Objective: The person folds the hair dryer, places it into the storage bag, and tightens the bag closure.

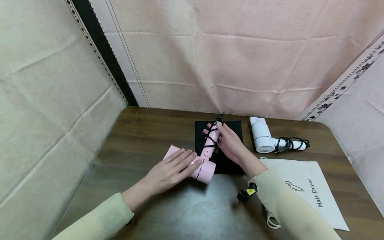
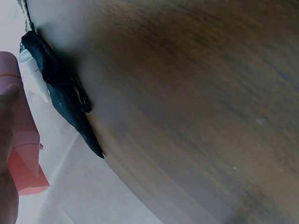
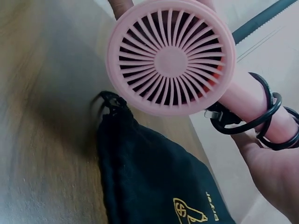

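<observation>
A pink hair dryer is held in both hands, raised over the table, with its black cord wound around the handle. My left hand lies over the barrel, fingers across its top; its thumb is hidden in the head view. The right hand grips the handle near its end, thumb on the near side and fingertips showing beyond it. In the right wrist view the round slatted grille faces the camera. Behind and below the dryer, a black drawstring bag with a gold print lies flat.
A white hair dryer with its black cord wrapped on the handle lies at the back right. In front of it is a white drawstring bag marked "Hair Dryer", partly under the right sleeve. Cloth walls enclose the wooden table.
</observation>
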{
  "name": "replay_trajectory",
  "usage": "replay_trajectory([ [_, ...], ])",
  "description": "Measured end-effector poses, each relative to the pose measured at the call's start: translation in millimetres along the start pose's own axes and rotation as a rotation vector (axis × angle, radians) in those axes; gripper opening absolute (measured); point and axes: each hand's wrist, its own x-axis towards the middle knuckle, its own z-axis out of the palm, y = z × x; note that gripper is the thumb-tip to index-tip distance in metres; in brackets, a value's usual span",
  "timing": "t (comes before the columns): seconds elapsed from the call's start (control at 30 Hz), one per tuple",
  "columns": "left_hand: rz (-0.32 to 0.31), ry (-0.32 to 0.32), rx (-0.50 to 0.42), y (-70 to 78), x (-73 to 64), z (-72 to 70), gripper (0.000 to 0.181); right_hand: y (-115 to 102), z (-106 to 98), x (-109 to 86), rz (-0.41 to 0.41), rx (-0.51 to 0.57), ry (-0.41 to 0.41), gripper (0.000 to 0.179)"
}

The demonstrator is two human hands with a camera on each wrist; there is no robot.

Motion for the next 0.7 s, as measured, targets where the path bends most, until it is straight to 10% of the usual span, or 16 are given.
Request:
replay_trajectory([
  [0.7, 0.044, 0.089, 0.021, 1.3, -3.2, 1.4, 0.040, 3.7, 5.7, 3.2, 0.060, 0.317, -0.089, 0.057],
])
